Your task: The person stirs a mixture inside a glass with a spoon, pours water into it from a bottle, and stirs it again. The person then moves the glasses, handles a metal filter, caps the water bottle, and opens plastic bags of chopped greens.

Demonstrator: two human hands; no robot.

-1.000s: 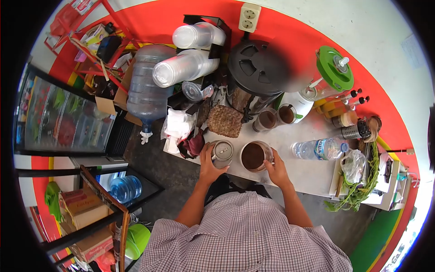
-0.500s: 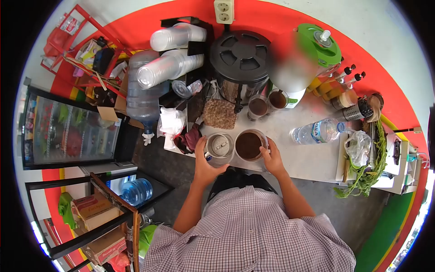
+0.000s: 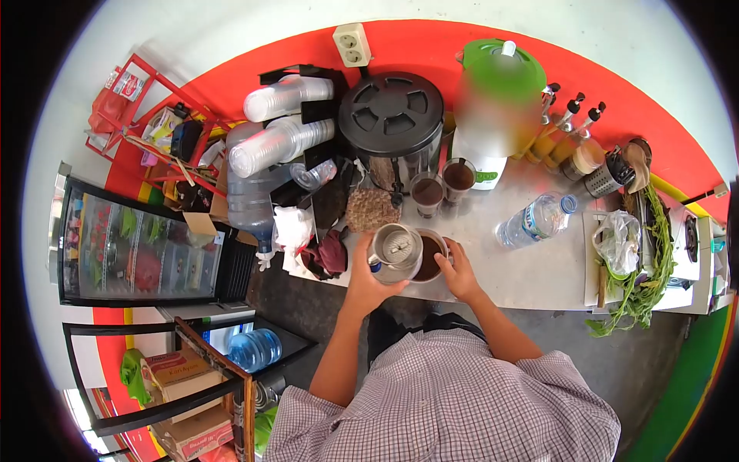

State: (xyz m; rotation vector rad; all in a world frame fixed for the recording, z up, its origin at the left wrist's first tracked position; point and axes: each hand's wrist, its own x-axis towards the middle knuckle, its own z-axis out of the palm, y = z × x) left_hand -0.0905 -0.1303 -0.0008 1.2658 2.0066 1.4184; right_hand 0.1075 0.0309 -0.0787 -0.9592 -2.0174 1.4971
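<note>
My left hand (image 3: pixel 368 279) is wrapped round the side of a clear cup with a round metal strainer-like piece (image 3: pixel 397 246) in its top. That cup overlaps the left edge of a wide container of dark brown liquid (image 3: pixel 429 259); whether they touch is unclear. Fingers of my right hand (image 3: pixel 460 271) grip the container's right side, the thumb near its rim. Behind them stand two glasses of dark drink (image 3: pixel 426 194) (image 3: pixel 459 175) and a brown woven block (image 3: pixel 372 210).
On the metal table (image 3: pixel 508 277) lie a water bottle (image 3: pixel 536 220) and, farther right, a plastic bag (image 3: pixel 617 242) beside green stems (image 3: pixel 654 254). A black-lidded dispenser (image 3: pixel 391 114), stacked plastic cups (image 3: pixel 283 145) and a green-lidded blender (image 3: pixel 504 65) stand at the back.
The strainer-topped cup in my left hand has moved right, from beside the brown container to over its left edge. My right hand keeps its grip. The camera view has shifted.
</note>
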